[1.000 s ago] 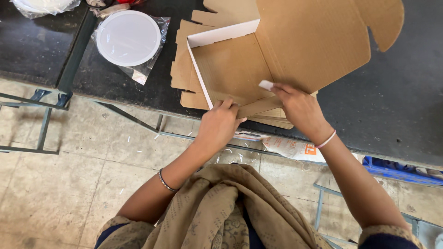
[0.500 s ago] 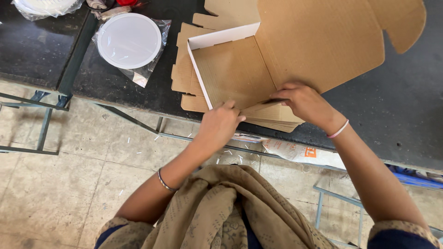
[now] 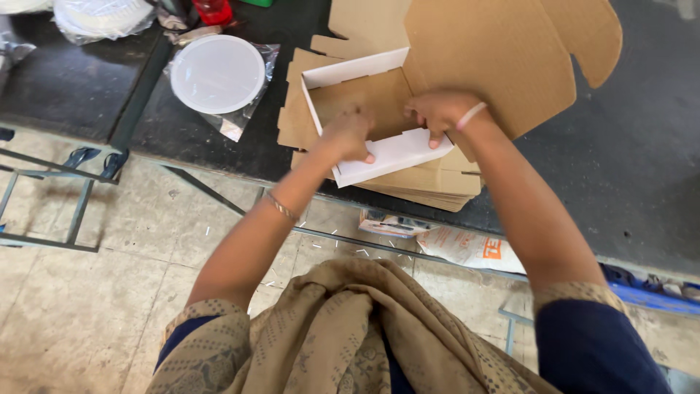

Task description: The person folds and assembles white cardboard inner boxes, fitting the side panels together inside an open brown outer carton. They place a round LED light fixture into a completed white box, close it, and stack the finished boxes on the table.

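Now that the white front flap has come up, my left hand (image 3: 348, 135) and right hand (image 3: 440, 113) press it, squaring the brown corrugated cardboard box (image 3: 379, 109) on the desk (image 3: 642, 160).

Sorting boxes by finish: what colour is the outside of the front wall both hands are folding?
White; the front wall shows best in the head view, against the brown cardboard inside.

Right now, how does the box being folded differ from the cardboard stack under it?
The box stands partly formed, walls up and lid flap raised; the stack lies flat and unfolded. The box shows white outer faces; the stack shows only brown. The left hand and right hand grip the box's front wall, not the stack. Both are corrugated cardboard on the dark table.
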`<state>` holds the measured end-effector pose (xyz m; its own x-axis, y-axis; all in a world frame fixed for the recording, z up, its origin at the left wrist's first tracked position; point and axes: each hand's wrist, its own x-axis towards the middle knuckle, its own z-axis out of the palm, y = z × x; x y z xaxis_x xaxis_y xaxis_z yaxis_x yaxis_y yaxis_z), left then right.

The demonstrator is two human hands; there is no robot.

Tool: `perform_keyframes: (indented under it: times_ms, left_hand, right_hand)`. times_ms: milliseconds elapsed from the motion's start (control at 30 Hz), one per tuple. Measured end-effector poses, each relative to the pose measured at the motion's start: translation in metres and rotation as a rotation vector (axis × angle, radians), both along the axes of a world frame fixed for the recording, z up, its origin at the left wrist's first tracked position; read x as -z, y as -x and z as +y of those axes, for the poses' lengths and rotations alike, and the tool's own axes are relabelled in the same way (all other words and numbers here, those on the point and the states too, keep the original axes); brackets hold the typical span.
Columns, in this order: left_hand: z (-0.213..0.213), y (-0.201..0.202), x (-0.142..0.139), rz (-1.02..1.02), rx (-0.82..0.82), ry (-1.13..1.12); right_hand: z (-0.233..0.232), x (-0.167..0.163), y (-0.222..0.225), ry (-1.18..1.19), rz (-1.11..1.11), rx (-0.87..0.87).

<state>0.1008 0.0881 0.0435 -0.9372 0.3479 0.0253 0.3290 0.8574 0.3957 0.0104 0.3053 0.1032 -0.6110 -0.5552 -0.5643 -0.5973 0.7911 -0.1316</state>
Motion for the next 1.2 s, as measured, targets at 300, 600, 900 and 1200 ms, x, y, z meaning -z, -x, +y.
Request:
perform_keyframes:
  times_ms: [300, 600, 900, 1200]
  left_hand:
    - [0.048, -0.1, 0.028, 0.389, -0.166, 0.004]
    - [0.055, -0.087, 0.042, 0.518, -0.225, 0.014]
    - [0.068, -0.082, -0.003, -0.05, -0.096, -0.333]
    - [-0.159, -0.024, 0.005, 0.787, -1.176, -0.387]
  right_hand:
    - [0.039, 0.025, -0.111, 0.6, 0.26, -0.17]
    - [0.027, 0.052, -0.111, 0.511, 0.591, 0.04]
    - [0.063, 0.054, -0.065, 0.614, 0.608, -0.138]
    - [0.062, 0.031, -0.064, 0.468, 1.093, 0.036]
